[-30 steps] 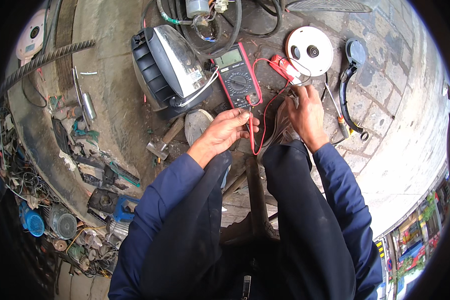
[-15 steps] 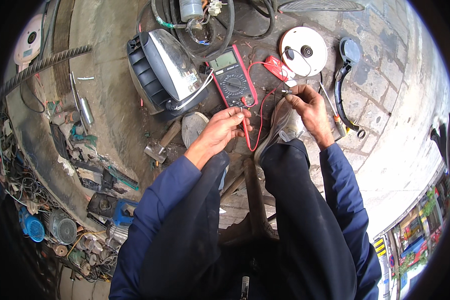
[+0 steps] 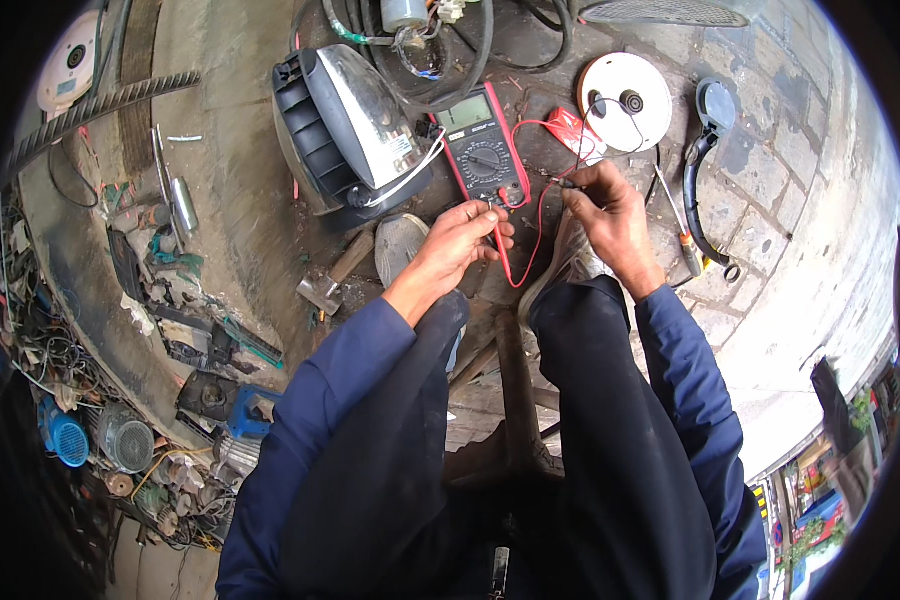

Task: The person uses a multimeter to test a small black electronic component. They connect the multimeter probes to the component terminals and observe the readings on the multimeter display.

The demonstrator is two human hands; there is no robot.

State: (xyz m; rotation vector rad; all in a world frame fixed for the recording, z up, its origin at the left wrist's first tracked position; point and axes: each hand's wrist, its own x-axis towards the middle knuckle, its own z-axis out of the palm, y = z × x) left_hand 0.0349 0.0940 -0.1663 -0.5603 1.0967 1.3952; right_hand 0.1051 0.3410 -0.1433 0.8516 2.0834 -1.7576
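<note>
My left hand [image 3: 452,252] pinches the red test probe [image 3: 500,250], just below the red-and-black multimeter [image 3: 478,150]. The red lead loops from it toward the right. My right hand [image 3: 612,222] is closed on a small dark probe or clip [image 3: 562,183] with a thin black wire; its exact kind is too small to tell. The tips of the two hands are apart. Beside the meter on the left lies a grey and silver appliance [image 3: 355,130] with a white cord. A white round base [image 3: 625,103] with a black centre connector lies beyond my right hand.
A hammer [image 3: 335,275] lies left of my shoe. Right of my right hand are a screwdriver [image 3: 686,245] and a black curved handle [image 3: 692,185]. Thick cable coils [image 3: 480,50] sit at the top. Scrap parts and motors [image 3: 125,445] are heaped at lower left.
The whole view has shifted slightly. My right hand has moved a little left, toward the multimeter, with the dark piece. My left hand still pinches the red probe.
</note>
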